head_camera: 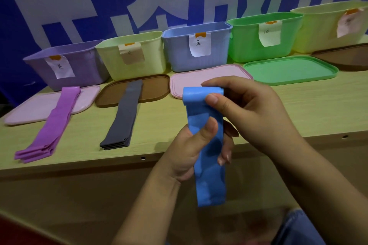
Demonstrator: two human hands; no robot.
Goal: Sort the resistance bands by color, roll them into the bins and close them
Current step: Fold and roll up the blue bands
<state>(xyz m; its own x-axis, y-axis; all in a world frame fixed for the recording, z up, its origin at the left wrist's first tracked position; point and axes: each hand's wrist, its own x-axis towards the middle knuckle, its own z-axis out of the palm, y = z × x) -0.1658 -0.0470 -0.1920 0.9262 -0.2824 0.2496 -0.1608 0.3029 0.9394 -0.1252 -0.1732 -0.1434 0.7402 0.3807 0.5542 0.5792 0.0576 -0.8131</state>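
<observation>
A blue resistance band (207,117) hangs upright in front of the table edge, its top end curled into a small roll. My right hand (251,111) pinches that rolled top between thumb and fingers. My left hand (191,149) grips the band's middle, thumb across its front. A stack of purple bands (53,125) lies at the left, partly on a pink lid (29,109). A stack of grey bands (123,117) lies partly on a brown lid (155,87). Behind stand open, labelled bins: purple (79,65), pale yellow (151,55), blue (179,53), green (247,45), yellow (318,26).
A pink lid (229,71) lies before the blue bin, a green lid (290,69) before the green bin, and a brown lid (346,57) at the far right. A blue banner with white characters hangs behind. The wooden table's front edge (79,163) runs below the bands.
</observation>
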